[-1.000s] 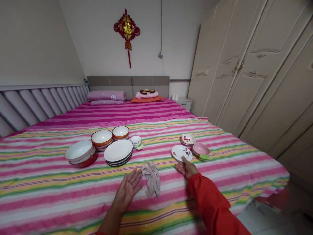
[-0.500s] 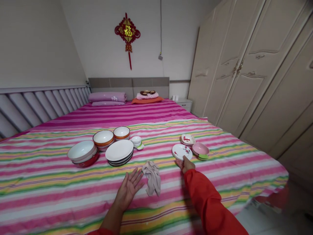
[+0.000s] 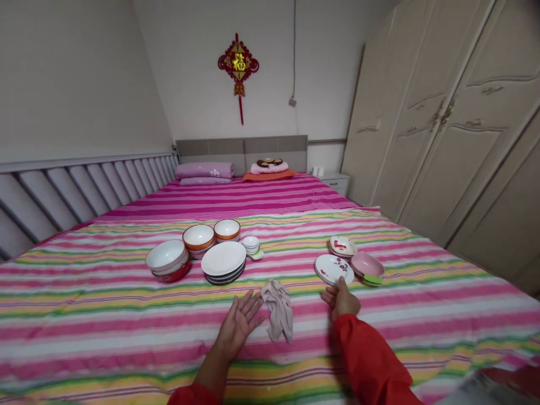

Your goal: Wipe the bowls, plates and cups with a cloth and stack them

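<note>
My left hand lies palm up with its fingers spread, holding nothing, just left of a crumpled beige cloth. At the near rim of a white plate with red flowers, my right hand has its thumb over the edge and its fingers low beside it. Another plate rim shows under that one. Behind it sits a small patterned dish, and to its right a pink bowl with a green piece at its front. A stack of plates, white on top, stands beyond my left hand.
Left of the plate stack are stacked bowls, white over red, and two orange-rimmed stacks. Small white dishes stand beside the plates. Everything rests on a striped bed sheet. A wardrobe stands right; a slatted rail runs left.
The view has turned slightly left, so everything appears shifted to the right. My hands keep about the same places by the cloth and the flowered plate.
</note>
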Demonstrator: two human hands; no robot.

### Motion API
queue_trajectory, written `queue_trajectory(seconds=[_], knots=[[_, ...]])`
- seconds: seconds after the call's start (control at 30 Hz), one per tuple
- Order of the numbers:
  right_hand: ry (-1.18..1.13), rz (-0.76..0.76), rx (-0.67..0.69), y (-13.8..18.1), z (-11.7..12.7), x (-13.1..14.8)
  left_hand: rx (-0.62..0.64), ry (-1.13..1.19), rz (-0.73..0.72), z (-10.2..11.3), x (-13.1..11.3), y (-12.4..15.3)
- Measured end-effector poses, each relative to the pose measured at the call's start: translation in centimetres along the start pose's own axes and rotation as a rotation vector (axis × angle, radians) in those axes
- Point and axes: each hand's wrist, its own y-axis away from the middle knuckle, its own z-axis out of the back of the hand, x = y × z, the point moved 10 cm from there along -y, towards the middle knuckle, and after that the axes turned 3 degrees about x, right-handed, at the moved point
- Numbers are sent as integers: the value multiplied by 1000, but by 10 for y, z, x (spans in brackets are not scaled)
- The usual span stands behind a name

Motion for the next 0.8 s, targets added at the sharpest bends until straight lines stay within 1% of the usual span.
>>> queue_trajectory(seconds=[0.07, 0.1, 0.23, 0.3, 0.37, 0.43, 0.53, 0.63, 0.73, 0.8], knots=[[69, 103, -48, 21, -1, -2, 9, 22, 13, -2, 1, 0], [114, 171, -27, 32, -6, -2, 9, 32, 14, -2, 2, 0], [390, 430, 185, 72, -44, 0, 10, 56, 15, -1, 2, -1], [576, 505, 250, 84, -58, -2, 33, 78, 28, -3, 4, -1], [713, 556, 299, 92, -67, -5, 49, 89, 33, -4, 3, -1], [758, 613, 358, 99, -74, -7, 51, 89, 41, -5, 4, -1], [735, 706, 492, 112, -88, -8, 43, 94, 42, -3, 5, -1], [780, 773, 622, 126, -102, -12, -3, 107, 23, 3, 8, 1], [825, 815, 650, 131, -106, -13, -80, 69, 13, 6, 9, 7], [823, 838, 646, 131, -105, -13, -104, -25, 41, 0, 5, 8]])
